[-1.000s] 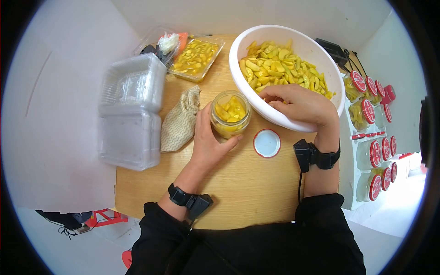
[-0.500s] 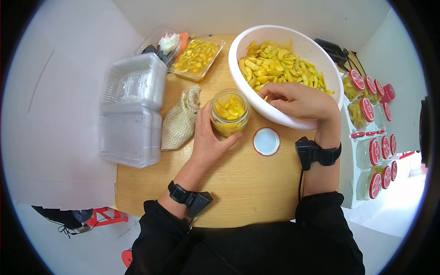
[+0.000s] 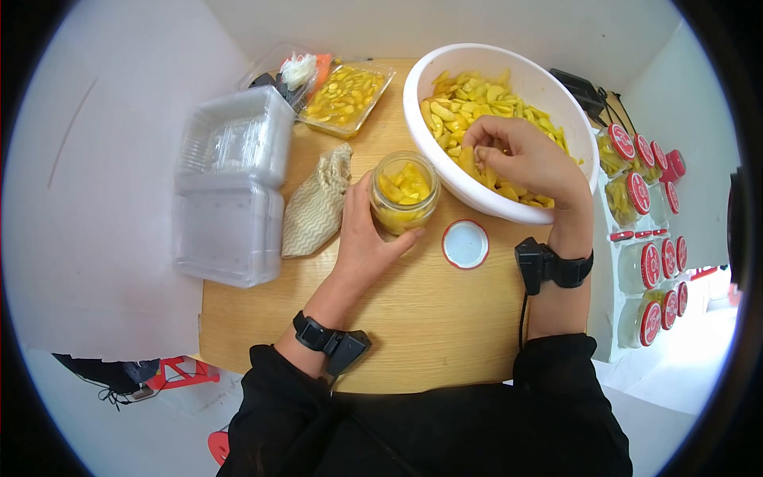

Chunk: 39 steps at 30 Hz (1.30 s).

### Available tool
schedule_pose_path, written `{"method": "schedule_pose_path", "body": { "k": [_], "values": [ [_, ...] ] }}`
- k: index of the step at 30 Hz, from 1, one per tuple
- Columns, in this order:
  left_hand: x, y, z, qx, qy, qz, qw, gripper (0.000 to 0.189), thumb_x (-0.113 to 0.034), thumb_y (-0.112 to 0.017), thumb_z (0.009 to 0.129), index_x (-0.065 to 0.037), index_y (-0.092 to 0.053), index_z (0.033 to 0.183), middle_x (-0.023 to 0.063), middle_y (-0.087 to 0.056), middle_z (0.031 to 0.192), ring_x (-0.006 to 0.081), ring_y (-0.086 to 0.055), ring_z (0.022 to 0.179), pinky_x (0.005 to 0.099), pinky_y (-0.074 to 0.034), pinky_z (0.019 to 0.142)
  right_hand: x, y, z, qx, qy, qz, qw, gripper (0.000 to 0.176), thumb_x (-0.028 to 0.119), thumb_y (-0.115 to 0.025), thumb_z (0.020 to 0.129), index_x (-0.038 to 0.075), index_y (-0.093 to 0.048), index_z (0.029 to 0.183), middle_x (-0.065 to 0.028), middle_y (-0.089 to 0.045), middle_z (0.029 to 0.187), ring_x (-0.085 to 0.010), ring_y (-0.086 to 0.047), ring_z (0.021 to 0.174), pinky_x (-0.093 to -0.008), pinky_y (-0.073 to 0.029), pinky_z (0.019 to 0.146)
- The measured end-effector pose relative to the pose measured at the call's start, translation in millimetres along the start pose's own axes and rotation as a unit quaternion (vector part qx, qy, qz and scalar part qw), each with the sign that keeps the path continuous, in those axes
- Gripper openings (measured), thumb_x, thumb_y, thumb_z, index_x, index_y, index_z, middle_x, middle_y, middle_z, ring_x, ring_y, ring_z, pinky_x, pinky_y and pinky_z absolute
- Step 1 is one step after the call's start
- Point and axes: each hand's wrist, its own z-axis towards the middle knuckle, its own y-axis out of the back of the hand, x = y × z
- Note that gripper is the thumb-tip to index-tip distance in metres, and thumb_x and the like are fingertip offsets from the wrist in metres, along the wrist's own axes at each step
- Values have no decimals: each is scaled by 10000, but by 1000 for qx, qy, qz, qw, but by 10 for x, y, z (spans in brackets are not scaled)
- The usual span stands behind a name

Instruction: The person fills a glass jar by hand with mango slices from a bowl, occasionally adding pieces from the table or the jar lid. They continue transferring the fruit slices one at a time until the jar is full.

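Note:
My left hand (image 3: pixel 369 238) is wrapped round an open glass jar (image 3: pixel 404 193) that stands on the table and holds yellow slices. Over the large white bowl (image 3: pixel 419 135), my right hand (image 3: pixel 513 153) is closed in a pinch on a yellow slice (image 3: pixel 468 161). Many more yellow slices (image 3: pixel 477 103) fill the bowl below and around it. Between the jar and my right wrist, a round lid (image 3: pixel 465 244) with a red rim lies with its pale inside up.
Left of the jar lie a patterned cloth pouch (image 3: pixel 318 203) and stacked clear plastic boxes (image 3: pixel 230 230). Behind are a clear tray of yellow pieces in liquid (image 3: pixel 342 95) and a black adapter (image 3: pixel 579 91). Several red-lidded jars (image 3: pixel 638 193) stand at the right.
My right hand has moved from the bowl's near rim farther in over the slices, and a slice now shows at its fingertips. My left hand still holds the jar.

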Motion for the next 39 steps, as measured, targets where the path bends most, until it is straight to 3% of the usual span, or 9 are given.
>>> {"method": "schedule_pose_path", "body": {
  "k": [2,5,11,17,23,27,28,31,39],
  "values": [
    [2,-5,-6,-4,-2,1,1000,976,-215,-923,699,-19,-367,1477,199,-495,1344,374,-484,1289,470,-401,1108,-78,9,50,-8,5,54,998,203,79,-596,886,6,-667,1062,-72,-678,911,-157,-632,855,-311,-513,809],
    [11,-14,-13,-11,-6,4,1000,974,-214,-922,699,-19,-368,1476,199,-496,1343,374,-483,1290,472,-399,1109,-56,18,54,-14,-5,33,999,123,29,-577,973,10,-661,1060,7,-630,895,-60,-586,858,-215,-480,761],
    [17,-13,-10,-8,-5,0,1000,973,-210,-921,696,-18,-371,1474,193,-497,1341,376,-485,1280,474,-401,1103,43,40,43,-87,-16,77,993,162,104,-629,972,15,-680,1098,-17,-686,945,-99,-630,895,-269,-505,788],
    [65,-19,0,-8,-19,-13,1000,968,-202,-925,686,-27,-386,1471,187,-497,1335,382,-488,1272,476,-402,1101,151,36,-18,-81,103,154,979,214,15,-600,967,22,-653,1175,-31,-673,1078,-104,-636,965,-272,-532,819],
    [69,-36,-8,-24,-30,-16,999,968,-182,-918,679,-32,-384,1472,193,-494,1334,389,-488,1272,477,-410,1095,428,-259,-75,-85,155,151,973,228,-19,-586,951,15,-649,1168,-44,-680,1060,-105,-649,968,-259,-522,804],
    [82,-42,-2,-22,-34,-21,999,973,-185,-916,676,-32,-380,1474,197,-492,1330,391,-492,1262,475,-418,1086,485,-526,6,-76,155,95,980,196,1,-609,928,17,-658,1117,-67,-696,954,-149,-670,852,-279,-513,723],
    [85,-42,-1,-21,-35,-24,999,974,-188,-916,676,-32,-380,1474,197,-492,1330,391,-494,1257,474,-419,1085,523,-582,3,-73,155,93,981,183,19,-608,936,16,-662,1111,-101,-692,973,-205,-677,864,-297,-520,734],
    [94,-40,-2,-19,-36,-21,999,973,-197,-913,681,-30,-377,1476,197,-489,1328,390,-495,1249,473,-421,1081,585,-644,0,-34,159,69,984,180,18,-598,945,12,-664,1113,-118,-690,993,-241,-680,893,-325,-529,752],
    [55,-21,-22,-12,-12,-13,1000,1020,-202,-917,692,-11,-348,1516,200,-478,1384,370,-491,1307,452,-422,1111,594,-661,6,-59,159,46,984,206,15,-603,933,10,-656,1133,-144,-677,1048,-302,-674,948,-374,-536,838]
  ]
}}
